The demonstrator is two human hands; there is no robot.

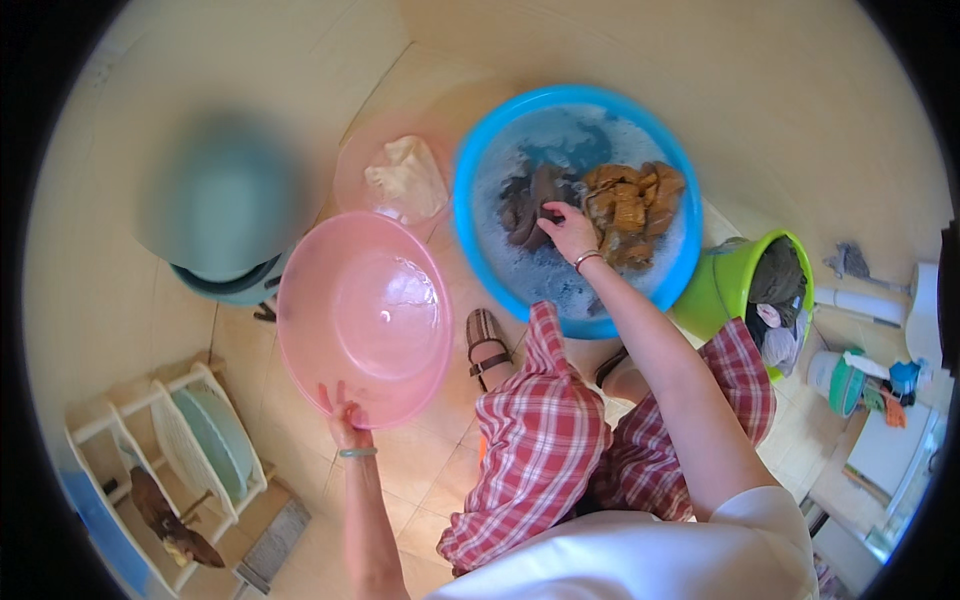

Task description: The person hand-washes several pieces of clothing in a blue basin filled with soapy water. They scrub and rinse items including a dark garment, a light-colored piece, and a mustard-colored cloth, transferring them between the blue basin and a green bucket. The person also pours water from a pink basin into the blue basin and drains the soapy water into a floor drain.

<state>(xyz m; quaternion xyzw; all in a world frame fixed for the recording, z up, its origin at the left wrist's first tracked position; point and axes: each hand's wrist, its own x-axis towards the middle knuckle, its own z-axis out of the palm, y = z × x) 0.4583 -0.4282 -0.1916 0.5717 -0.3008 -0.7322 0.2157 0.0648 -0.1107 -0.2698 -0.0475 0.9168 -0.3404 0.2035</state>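
My left hand (pixel 347 420) grips the near rim of a pink plastic basin (pixel 365 320), its fingers against the outer wall. Nothing but a shiny wet sheen shows inside this basin. My right hand (pixel 570 234) reaches over a large blue basin (pixel 466 215) of sudsy water. Its thumb and index finger are apart at the edge of a dark grey cloth (pixel 537 205), seemingly touching it. A brown garment (pixel 635 210), bunched and wet, lies right of that hand, partly above the water.
Behind the pink basin, white cloth (pixel 408 178) lies in a paler pink basin (pixel 362 165). A lime-green bucket (pixel 712 290) of clothes stands at the right. Teal tubs (pixel 225 210) are at the left, above a white rack (pixel 130 410). My sandalled foot (pixel 488 345) is between the basins.
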